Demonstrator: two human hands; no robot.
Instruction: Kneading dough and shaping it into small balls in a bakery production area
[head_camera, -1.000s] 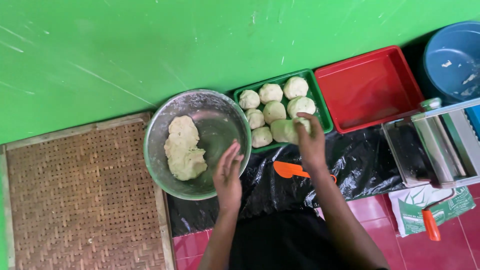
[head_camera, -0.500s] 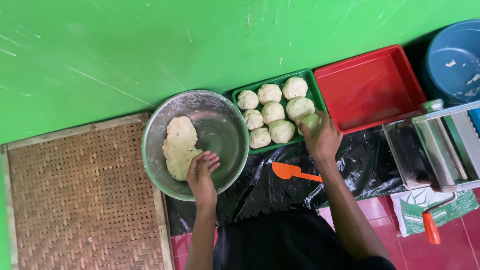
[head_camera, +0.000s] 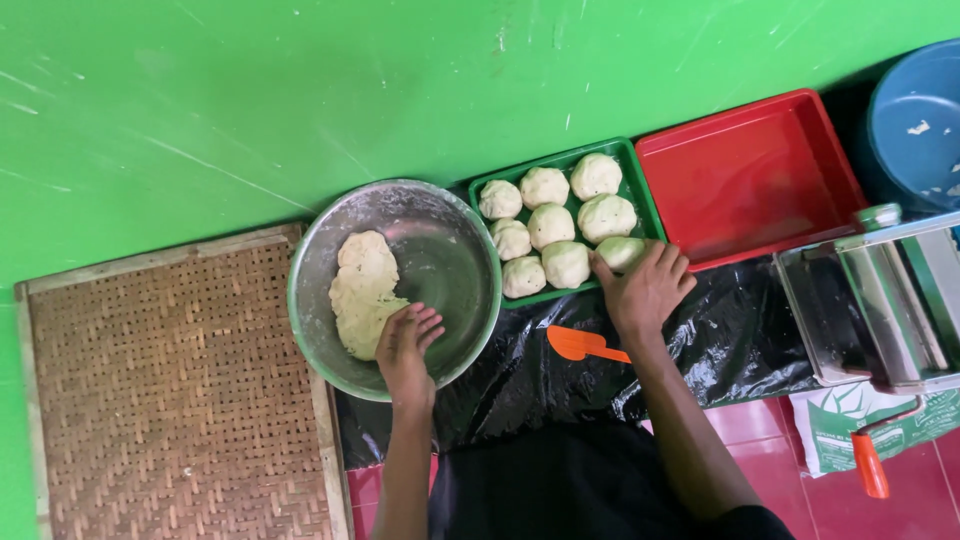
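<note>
Your left hand (head_camera: 408, 345) reaches into the steel bowl (head_camera: 455, 225) at the centre of the frame, fingers loosely curled, against the lower edge of the flattened dough slab (head_camera: 362, 292) lying on the bowl's left wall. Whether you have pinched any dough yet cannot be told.

Your right hand (head_camera: 645, 290) lies spread and flat, fingers wide, on the lower right corner of the green tray (head_camera: 632, 165), its fingertips touching the nearest of the dough balls (head_camera: 552, 225). These sit in close rows, likely so they stay apart from the bulk dough and easy to count.

An orange scraper (head_camera: 582, 344) lies on the black plastic sheet (head_camera: 740, 340), just below the tray and within reach of that hand. The sheet seems laid down to keep the floor clean.

Right of the tray stands a red tray (head_camera: 750, 170); a blue basin (head_camera: 915, 130) fills the upper right corner. A metal roller machine (head_camera: 880, 300) sits at the right edge, over a green-and-white printed package (head_camera: 835, 435). A woven bamboo mat (head_camera: 170, 390) fills the lower left.
</note>
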